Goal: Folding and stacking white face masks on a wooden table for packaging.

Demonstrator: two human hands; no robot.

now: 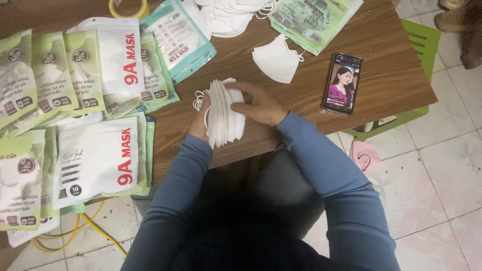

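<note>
A stack of white folded face masks [223, 113] stands on edge near the front edge of the wooden table [381, 60]. My left hand [200, 124] presses against the stack's left side, mostly hidden behind it. On the right side my right hand [258, 104] holds the stack, fingers curled over its top. Both arms wear blue sleeves. One loose white mask [276, 60] lies on the table beyond the hands. A pile of more white masks [226, 17] sits at the far edge.
Several green and white mask packets [95, 160] cover the table's left side, with more [311, 17] at the far right. A phone [342, 83] with a lit screen lies right of the hands. A yellow tape roll [128, 9], green stool [419, 40] and yellow cable [95, 228] are around.
</note>
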